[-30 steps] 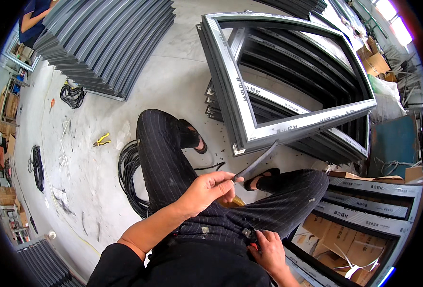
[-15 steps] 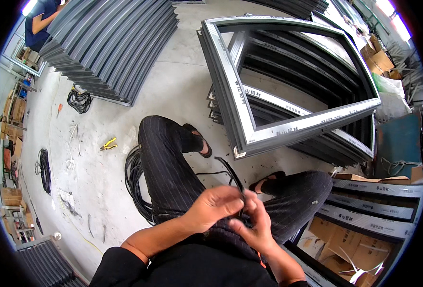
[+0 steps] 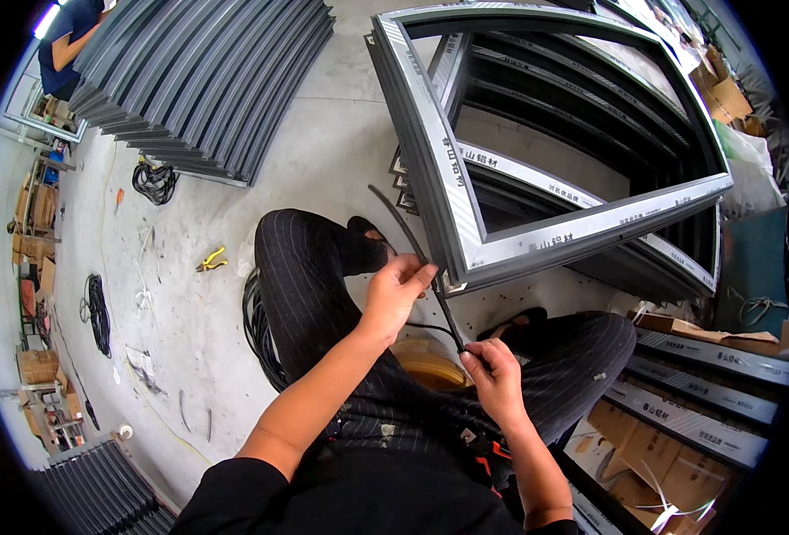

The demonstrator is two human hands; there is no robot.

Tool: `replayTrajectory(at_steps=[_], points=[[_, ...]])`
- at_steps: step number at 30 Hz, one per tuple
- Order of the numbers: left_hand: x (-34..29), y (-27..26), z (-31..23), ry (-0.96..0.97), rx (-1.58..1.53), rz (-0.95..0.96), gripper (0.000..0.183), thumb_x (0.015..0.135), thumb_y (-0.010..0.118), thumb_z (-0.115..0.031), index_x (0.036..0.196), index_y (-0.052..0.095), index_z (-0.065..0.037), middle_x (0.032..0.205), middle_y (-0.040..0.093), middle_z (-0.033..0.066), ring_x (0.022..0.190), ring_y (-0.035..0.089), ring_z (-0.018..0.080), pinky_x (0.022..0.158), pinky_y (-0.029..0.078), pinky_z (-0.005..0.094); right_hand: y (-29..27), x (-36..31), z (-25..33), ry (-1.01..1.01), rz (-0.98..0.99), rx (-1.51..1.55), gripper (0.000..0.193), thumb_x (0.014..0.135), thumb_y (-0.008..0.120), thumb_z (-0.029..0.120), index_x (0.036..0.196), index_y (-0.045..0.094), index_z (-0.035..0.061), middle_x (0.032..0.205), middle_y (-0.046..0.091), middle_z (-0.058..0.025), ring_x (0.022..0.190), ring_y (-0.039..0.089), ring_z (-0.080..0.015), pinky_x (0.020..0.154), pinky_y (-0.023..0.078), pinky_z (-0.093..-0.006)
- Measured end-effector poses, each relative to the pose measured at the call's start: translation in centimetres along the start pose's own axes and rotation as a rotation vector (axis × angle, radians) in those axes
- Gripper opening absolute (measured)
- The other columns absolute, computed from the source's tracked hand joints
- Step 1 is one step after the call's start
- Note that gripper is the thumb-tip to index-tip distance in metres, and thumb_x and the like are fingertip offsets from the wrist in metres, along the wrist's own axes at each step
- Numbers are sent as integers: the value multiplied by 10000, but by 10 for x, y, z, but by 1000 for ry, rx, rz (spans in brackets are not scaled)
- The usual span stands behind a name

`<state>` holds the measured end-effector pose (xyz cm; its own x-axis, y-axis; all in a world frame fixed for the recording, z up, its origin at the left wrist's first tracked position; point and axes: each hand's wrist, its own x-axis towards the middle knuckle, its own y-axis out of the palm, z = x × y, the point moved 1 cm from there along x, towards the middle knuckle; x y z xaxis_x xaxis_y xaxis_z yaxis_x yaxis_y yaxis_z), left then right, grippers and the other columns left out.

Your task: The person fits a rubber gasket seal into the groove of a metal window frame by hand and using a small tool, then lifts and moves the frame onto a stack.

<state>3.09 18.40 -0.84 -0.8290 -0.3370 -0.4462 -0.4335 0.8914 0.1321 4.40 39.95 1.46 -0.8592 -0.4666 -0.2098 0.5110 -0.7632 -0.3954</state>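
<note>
Head view: left hand (image 3: 396,292), right hand (image 3: 499,379) hold black strip (image 3: 446,312)

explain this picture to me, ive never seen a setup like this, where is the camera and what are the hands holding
There's no machine here, just a person's two bare hands. The picture comes from a fisheye camera worn on the head, looking down, so straight edges bend near the rim. The left hand and the right hand pinch a thin black strip at two spots, near a corner of some stacked frames. On the pale floor lie yellow-handled pliers and, partly hidden by the left leg, a black coil. Tall grey stacked pieces stand further off.
</note>
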Motion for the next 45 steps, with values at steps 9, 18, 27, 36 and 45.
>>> replayTrajectory(at_steps=[9,18,27,36,45], points=[[6,17,1,319,409,-68,161,857,652,7,950,524,-22,763,563,-4,673,527,67,611,442,219,4,9,-35,-22,95,18,169,845,681,146,935,660,5,799,561,-139,747,557,-294,664,442,-357],[11,23,6,214,185,-111,129,877,634,11,932,522,-19,821,553,8,738,518,69,694,432,218,1,6,-36,-22,41,84,140,824,696,114,870,661,-13,731,563,-91,710,537,-215,653,425,-312],[14,15,13,341,307,-79,222,837,655,49,976,496,-19,842,541,14,731,528,82,666,452,220,2,3,-41,-22,140,119,176,843,691,156,894,659,-9,775,576,-127,718,560,-264,644,437,-342],[12,17,10,10,126,-56,151,909,654,-159,936,546,-57,769,551,-27,656,492,49,524,370,207,-4,2,-37,8,7,167,116,832,686,87,868,665,-22,748,581,-83,716,548,-194,657,429,-292],[15,7,3,-62,155,9,223,907,639,-189,956,606,26,731,620,30,635,554,90,533,408,243,-3,1,-46,9,-147,182,127,830,690,99,876,664,-15,726,544,-72,682,526,-181,627,420,-291]])
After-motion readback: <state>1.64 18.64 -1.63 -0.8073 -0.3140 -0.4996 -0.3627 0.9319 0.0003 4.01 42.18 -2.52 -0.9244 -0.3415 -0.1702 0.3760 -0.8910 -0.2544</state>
